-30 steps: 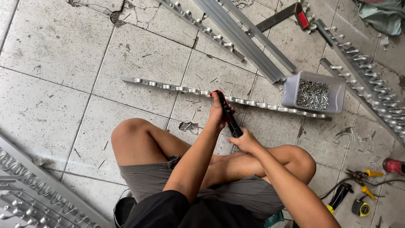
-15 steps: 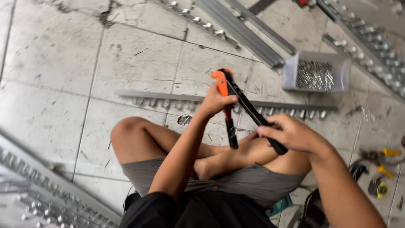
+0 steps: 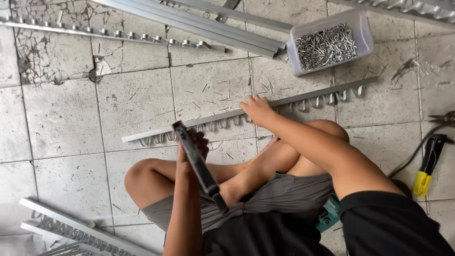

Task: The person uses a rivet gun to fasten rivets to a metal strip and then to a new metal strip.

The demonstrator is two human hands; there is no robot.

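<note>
- Left hand [image 3: 189, 151]: grip closed round the dark hand riveter [image 3: 199, 166], now held alone; half a second ago both hands worked its handles.
- Right hand [image 3: 256, 109]: off the tool since the earlier frame; fingers spread flat on the metal strip with hooks [image 3: 237, 117], pressing rather than clasping.
- The strip lies slantwise on the tiled floor [image 3: 61, 118], just beyond the crossed legs.
- Bare tiles lie left of the strip's end.
- Plastic tub of rivets [image 3: 327, 42] stands beyond the strip, close to the aluminium rails [image 3: 199, 19].
</note>
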